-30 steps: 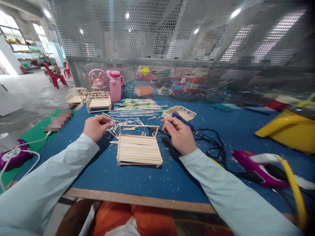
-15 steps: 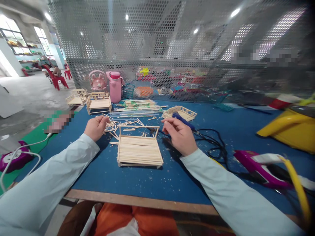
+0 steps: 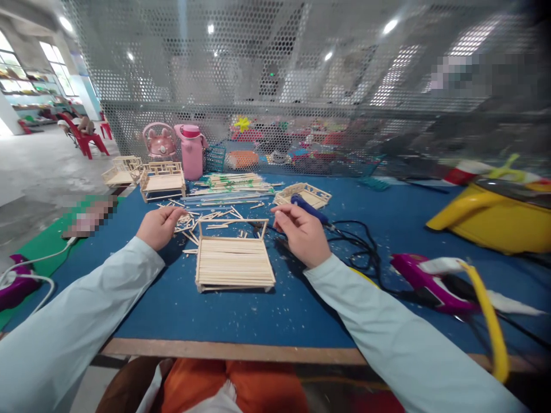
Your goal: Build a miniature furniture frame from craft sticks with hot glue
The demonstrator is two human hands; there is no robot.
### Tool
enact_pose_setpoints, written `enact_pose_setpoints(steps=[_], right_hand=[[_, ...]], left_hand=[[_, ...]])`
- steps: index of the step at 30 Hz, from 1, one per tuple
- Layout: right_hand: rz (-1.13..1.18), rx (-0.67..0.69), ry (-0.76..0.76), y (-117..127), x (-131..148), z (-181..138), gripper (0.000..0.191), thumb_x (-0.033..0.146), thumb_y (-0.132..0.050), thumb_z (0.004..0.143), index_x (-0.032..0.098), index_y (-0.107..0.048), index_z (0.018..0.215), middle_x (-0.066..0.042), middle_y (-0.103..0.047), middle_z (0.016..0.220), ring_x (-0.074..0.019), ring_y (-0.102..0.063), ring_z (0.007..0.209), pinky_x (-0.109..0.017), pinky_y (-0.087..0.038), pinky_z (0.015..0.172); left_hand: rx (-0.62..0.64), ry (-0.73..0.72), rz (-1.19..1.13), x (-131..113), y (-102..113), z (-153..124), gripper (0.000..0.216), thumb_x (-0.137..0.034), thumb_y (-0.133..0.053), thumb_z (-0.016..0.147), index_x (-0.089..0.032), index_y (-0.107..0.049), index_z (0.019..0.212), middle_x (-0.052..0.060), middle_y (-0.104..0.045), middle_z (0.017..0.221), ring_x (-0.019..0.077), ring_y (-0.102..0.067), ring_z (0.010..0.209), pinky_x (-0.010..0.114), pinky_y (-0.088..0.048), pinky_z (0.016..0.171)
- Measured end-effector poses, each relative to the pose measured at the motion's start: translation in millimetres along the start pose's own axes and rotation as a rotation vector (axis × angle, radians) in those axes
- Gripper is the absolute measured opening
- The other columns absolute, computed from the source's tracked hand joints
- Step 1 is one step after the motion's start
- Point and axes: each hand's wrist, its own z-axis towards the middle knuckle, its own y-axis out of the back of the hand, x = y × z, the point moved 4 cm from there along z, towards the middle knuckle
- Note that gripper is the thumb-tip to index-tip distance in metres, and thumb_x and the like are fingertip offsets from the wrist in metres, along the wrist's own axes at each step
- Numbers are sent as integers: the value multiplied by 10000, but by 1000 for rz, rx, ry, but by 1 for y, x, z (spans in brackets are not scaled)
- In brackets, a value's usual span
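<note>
A small bed-like frame of pale wooden sticks [image 3: 235, 265], with a slatted flat top and a raised bar at its back, stands on the blue table before me. To its left hovers my left hand [image 3: 158, 228], closed, thumb against the fingers. My right hand [image 3: 303, 234] is at the frame's back right corner, its fingers curled and the thumb close to the index finger. Whatever either pinch holds, if anything, is too small to make out. Behind the frame lie loose cut sticks [image 3: 219, 215]. A blue-handled tool [image 3: 309, 209] with a black cord lies just beyond my right hand.
Finished-looking stick models [image 3: 162, 182] stand at back left, near a pink bottle [image 3: 191, 152]. Bundled sticks [image 3: 232, 182] lie by the perforated metal screen [image 3: 284, 74]. On the right are a purple-and-white device [image 3: 430, 281], a yellow container [image 3: 491, 215] and black cords [image 3: 365, 246].
The whole view has shifted slightly to the right, so things appear further left. Both hands keep nearly the same pose and place beside the stick frame.
</note>
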Motion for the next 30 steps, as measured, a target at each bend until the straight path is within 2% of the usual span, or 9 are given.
enact_pose_setpoints(steps=[2, 4, 5, 8, 11, 16, 30], right_hand=[[-32, -1, 16, 0, 1, 0, 240, 361, -494, 797, 150, -599, 845, -6, -558, 643, -119, -506, 585, -245, -410, 564], [-58, -1, 25, 1, 3, 0, 231, 348, -496, 792, 148, -609, 816, -10, -566, 645, -119, -501, 586, -246, -408, 564], [-68, 2, 23, 0, 3, 0, 233, 347, -494, 792, 147, -613, 800, -9, -567, 635, -117, -496, 579, -245, -405, 559], [-81, 16, 7, -1, 4, 0, 249, 356, -492, 787, 146, -622, 760, -4, -568, 605, -112, -486, 551, -240, -399, 542], [-81, 17, 4, -2, 4, 0, 237, 353, -523, 767, 144, -631, 746, -11, -603, 625, -116, -508, 563, -241, -413, 551], [-116, 1, 40, -2, 6, 0, 196, 321, -558, 743, 147, -649, 739, -31, -663, 677, -137, -567, 612, -255, -448, 590], [-143, 31, 27, -3, 9, -2, 184, 325, -555, 748, 166, -645, 725, -23, -666, 689, -153, -584, 651, -279, -458, 638]], left_hand=[[-63, -174, -2, -10, 0, -3, 388, -275, -396, 797, -143, -594, 1104, 19, -633, 688, 146, -569, 617, 267, -455, 615], [-166, -339, 14, -22, 2, -10, 401, -212, -424, 774, -161, -568, 1144, 69, -630, 968, 176, -577, 873, 308, -455, 776], [-217, -400, 24, -28, 3, -15, 371, -203, -446, 769, -166, -594, 1107, 79, -609, 1038, 187, -554, 955, 323, -438, 833], [-351, -496, 38, -42, 8, -27, 241, -232, -522, 771, -171, -667, 954, 70, -626, 940, 182, -564, 911, 317, -444, 824], [-412, -563, 78, -49, 9, -33, 179, -274, -604, 739, -177, -693, 860, 55, -639, 830, 174, -570, 817, 309, -455, 765], [-381, -627, 139, -51, 5, -32, 128, -263, -594, 760, -193, -700, 762, 39, -667, 768, 157, -579, 750, 317, -442, 756], [-282, -579, 168, -49, 2, -29, 195, -292, -515, 805, -205, -688, 782, 41, -668, 786, 166, -569, 764, 315, -427, 762]])
